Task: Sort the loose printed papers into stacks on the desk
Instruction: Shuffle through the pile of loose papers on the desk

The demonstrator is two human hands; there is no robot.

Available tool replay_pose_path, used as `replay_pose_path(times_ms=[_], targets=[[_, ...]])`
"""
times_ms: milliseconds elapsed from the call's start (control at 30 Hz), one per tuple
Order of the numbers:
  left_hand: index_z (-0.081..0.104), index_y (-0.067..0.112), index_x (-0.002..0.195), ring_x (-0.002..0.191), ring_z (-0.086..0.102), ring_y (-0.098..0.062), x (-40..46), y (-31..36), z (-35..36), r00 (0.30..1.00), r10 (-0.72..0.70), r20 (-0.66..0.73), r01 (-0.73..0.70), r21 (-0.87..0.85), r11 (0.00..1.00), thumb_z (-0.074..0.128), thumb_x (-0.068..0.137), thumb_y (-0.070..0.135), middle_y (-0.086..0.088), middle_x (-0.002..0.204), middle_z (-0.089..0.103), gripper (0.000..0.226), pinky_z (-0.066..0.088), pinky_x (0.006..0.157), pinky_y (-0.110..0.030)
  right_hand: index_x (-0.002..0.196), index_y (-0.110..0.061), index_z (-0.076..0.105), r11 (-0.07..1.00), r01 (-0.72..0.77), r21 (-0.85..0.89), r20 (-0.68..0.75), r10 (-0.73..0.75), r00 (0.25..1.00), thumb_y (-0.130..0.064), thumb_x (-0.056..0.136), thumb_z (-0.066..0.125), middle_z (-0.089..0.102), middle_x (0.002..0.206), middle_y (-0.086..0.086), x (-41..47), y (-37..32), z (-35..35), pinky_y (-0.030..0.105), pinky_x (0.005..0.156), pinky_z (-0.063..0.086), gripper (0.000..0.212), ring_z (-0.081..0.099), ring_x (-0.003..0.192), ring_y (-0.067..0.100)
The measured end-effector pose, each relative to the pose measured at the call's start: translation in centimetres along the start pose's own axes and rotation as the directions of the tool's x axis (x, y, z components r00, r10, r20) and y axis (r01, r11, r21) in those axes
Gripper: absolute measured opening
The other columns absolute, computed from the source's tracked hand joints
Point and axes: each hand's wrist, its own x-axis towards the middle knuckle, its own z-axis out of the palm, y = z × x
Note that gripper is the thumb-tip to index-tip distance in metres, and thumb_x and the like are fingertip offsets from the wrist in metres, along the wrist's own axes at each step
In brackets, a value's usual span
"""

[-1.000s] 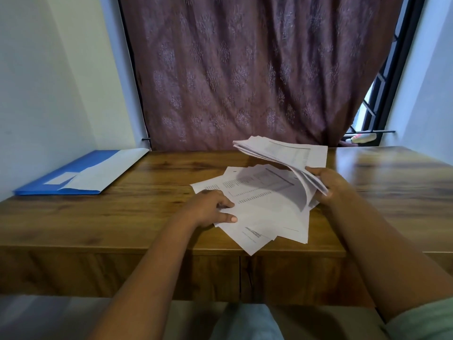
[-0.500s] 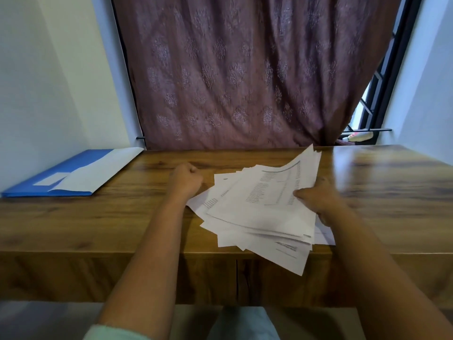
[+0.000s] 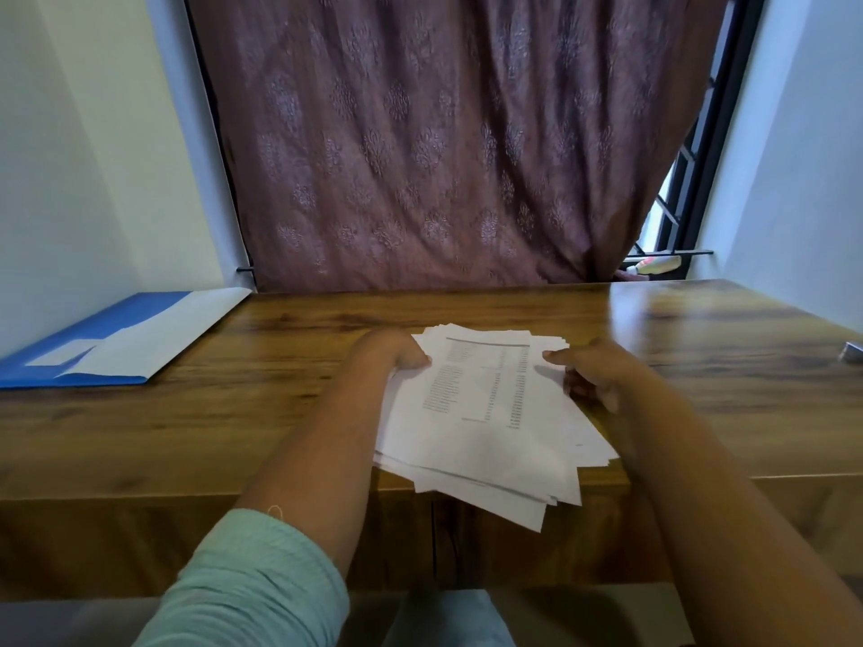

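Observation:
A loose pile of white printed papers (image 3: 485, 427) lies on the wooden desk (image 3: 280, 394), its near corners hanging over the front edge. The top sheet shows columns of small print. My left hand (image 3: 394, 352) grips the pile's left edge, thumb on top of the sheets. My right hand (image 3: 590, 371) holds the right edge, thumb on top and fingers curled under the papers. The sheets are fanned unevenly at the near end.
A blue folder (image 3: 79, 352) with a white envelope (image 3: 159, 338) on it lies at the desk's far left. A brown curtain (image 3: 443, 142) hangs behind the desk. A small metal object (image 3: 852, 352) sits at the right edge.
The raised sheets in my right hand came down onto the pile. My left hand moved from the desk to the pile's left edge. Both hands now hold the gathered papers.

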Motion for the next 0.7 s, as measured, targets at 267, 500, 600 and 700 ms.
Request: replay_pose_path(times_ms=[267, 500, 600, 700], targets=[[0.053, 0.006, 0.136, 0.121, 0.056, -0.032, -0.8, 0.3, -0.9, 0.976, -0.020, 0.218, 0.081, -0.276, 0.958, 0.070, 0.087, 0.046, -0.012, 0.135, 0.056, 0.066, 0.045, 0.104, -0.042, 0.114, -0.014, 0.063, 0.942, 0.103, -0.320, -0.081, -0.135, 0.988, -0.060, 0.034, 0.074, 0.064, 0.116, 0.010, 1.4, 1.2, 0.8, 0.047, 0.093, 0.052, 0.092, 0.059, 0.108, 0.032], [0.049, 0.022, 0.143, 0.129, 0.048, -0.023, -1.5, 1.1, 1.3, 0.991, 0.101, 0.083, -0.100, -0.010, 0.995, 0.063, 0.092, 0.047, 0.003, 0.146, 0.048, 0.058, 0.039, 0.110, -0.036, 0.106, -0.002, 0.066, 0.998, 0.060, 0.020, 0.115, -0.062, 0.991, -0.001, 0.070, 0.081, 0.073, 0.104, 0.015, 1.8, 1.2, -0.7, 0.055, 0.084, 0.055, 0.040, 0.072, 0.089, 0.036], [0.053, 0.014, 0.139, 0.127, 0.051, -0.027, -1.8, 1.0, 1.7, 0.997, 0.063, 0.042, -0.060, -0.077, 0.995, 0.070, 0.088, 0.043, -0.004, 0.143, 0.051, 0.061, 0.042, 0.108, -0.038, 0.106, -0.002, 0.066, 0.999, 0.050, -0.006, 0.104, -0.049, 0.993, 0.000, 0.071, 0.080, 0.073, 0.103, 0.014, 1.7, 1.3, -0.6, 0.053, 0.083, 0.056, 0.037, 0.072, 0.088, 0.036], [0.059, 0.007, 0.127, 0.118, 0.058, -0.026, -2.4, 0.9, 1.3, 0.998, 0.045, 0.048, -0.034, -0.219, 0.975, 0.078, 0.083, 0.034, -0.004, 0.130, 0.059, 0.055, 0.048, 0.100, -0.035, 0.112, 0.000, 0.063, 0.973, 0.093, -0.212, 0.010, -0.093, 0.996, -0.012, 0.076, 0.077, 0.067, 0.111, 0.013, 0.4, 0.9, 0.4, 0.036, 0.084, 0.053, 0.041, 0.066, 0.103, 0.036]])
